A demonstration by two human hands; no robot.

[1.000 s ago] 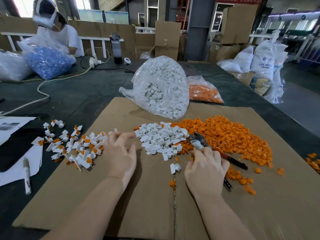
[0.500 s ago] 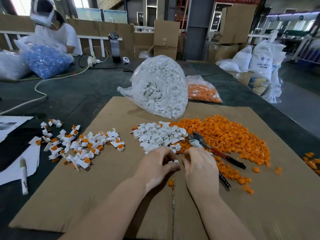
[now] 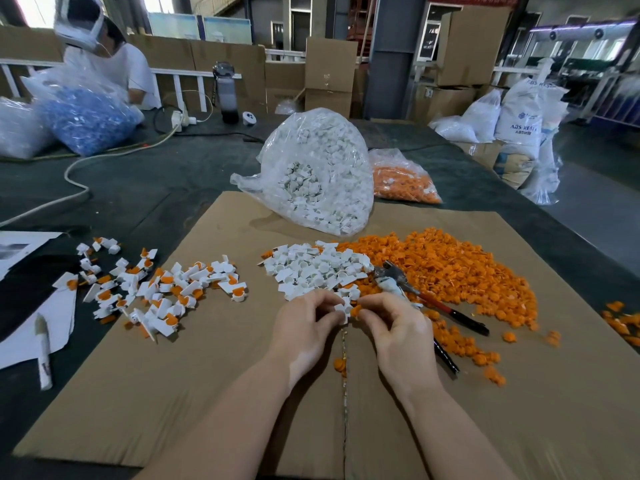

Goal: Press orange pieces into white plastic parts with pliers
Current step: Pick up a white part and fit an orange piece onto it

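My left hand (image 3: 304,327) pinches a small white plastic part (image 3: 343,308) just in front of the loose pile of white parts (image 3: 311,268). My right hand (image 3: 398,330) holds a small orange piece (image 3: 355,310) against that part. The two hands meet fingertip to fingertip above the cardboard sheet (image 3: 207,393). A big heap of orange pieces (image 3: 460,268) lies to the right. Pliers (image 3: 426,297) with red and black handles rest on the heap's near edge, partly under my right hand. Assembled white-and-orange parts (image 3: 156,289) are scattered at the left.
A clear bag of white parts (image 3: 311,174) and a bag of orange pieces (image 3: 401,178) stand behind the piles. A marker (image 3: 43,351) lies on papers at the left. A person sits far left behind a bag of blue parts (image 3: 83,119). A cable (image 3: 79,168) crosses the table.
My left hand left the assembled pile and came right to the white parts. My right hand moved off the pliers. Both hands now hold a white part and an orange piece together.
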